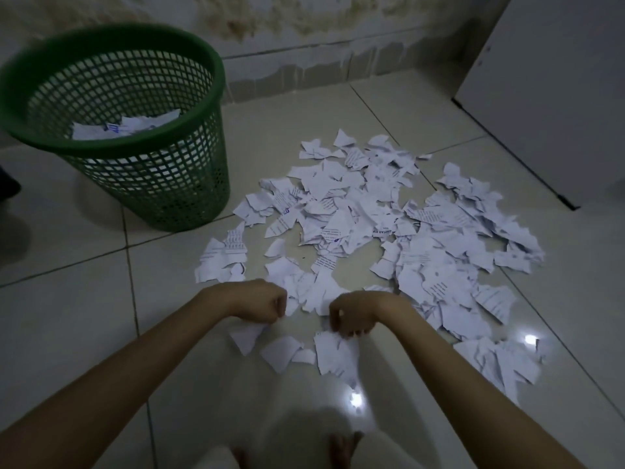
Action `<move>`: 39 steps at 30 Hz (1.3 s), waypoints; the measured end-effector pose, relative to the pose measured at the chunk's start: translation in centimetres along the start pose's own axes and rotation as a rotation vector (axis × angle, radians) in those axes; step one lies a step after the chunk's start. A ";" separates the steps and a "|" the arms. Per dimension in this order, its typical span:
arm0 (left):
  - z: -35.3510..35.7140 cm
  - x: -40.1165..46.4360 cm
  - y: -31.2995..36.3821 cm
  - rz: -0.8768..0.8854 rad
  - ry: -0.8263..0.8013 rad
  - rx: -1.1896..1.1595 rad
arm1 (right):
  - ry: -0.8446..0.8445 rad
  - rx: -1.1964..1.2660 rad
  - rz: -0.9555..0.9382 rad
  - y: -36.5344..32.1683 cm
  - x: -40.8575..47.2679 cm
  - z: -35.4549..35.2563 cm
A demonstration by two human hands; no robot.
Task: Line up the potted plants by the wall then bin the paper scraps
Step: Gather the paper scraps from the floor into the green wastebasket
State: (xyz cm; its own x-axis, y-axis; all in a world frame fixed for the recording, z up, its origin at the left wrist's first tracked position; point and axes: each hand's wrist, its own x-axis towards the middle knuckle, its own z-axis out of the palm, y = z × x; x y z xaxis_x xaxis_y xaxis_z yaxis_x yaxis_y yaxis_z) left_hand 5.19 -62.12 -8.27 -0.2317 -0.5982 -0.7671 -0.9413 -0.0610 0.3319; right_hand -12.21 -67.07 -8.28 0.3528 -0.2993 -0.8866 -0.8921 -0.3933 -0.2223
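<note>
Torn white paper scraps (389,231) lie in a wide heap on the tiled floor, spreading from the middle to the right. A green mesh bin (135,130) stands upright at the upper left, with some scraps inside. My left hand (260,301) is down at the near edge of the heap, fingers curled over scraps beneath it. My right hand (351,316) is close beside it, fingers curled and pinching scraps on the floor. No potted plants are in view.
A stained wall (304,35) with a tiled base runs across the back. A white cabinet or door (548,96) stands at the upper right. My bare feet (341,448) show at the bottom edge. A dark object (6,187) sits at the far left.
</note>
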 end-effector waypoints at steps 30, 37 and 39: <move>6.5 2.9 -6.1 0.077 0.932 -0.104 | 1.075 0.138 -0.089 0.9 3.2 9.0; 7.6 2.9 -7.4 0.077 0.703 0.227 | 0.979 -0.027 -0.060 1.7 4.9 12.4; 7.5 3.3 -6.2 0.131 0.689 0.253 | 1.003 -0.023 -0.128 0.9 5.7 11.2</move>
State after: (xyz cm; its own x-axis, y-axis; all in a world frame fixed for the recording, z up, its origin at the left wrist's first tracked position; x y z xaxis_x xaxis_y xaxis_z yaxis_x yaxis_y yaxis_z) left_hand 8.41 -57.75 -17.01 -0.2181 -0.9584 -0.1843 -0.9635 0.1814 0.1968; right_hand -14.12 -59.40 -18.06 0.5294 -0.8420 -0.1038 -0.8289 -0.4873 -0.2746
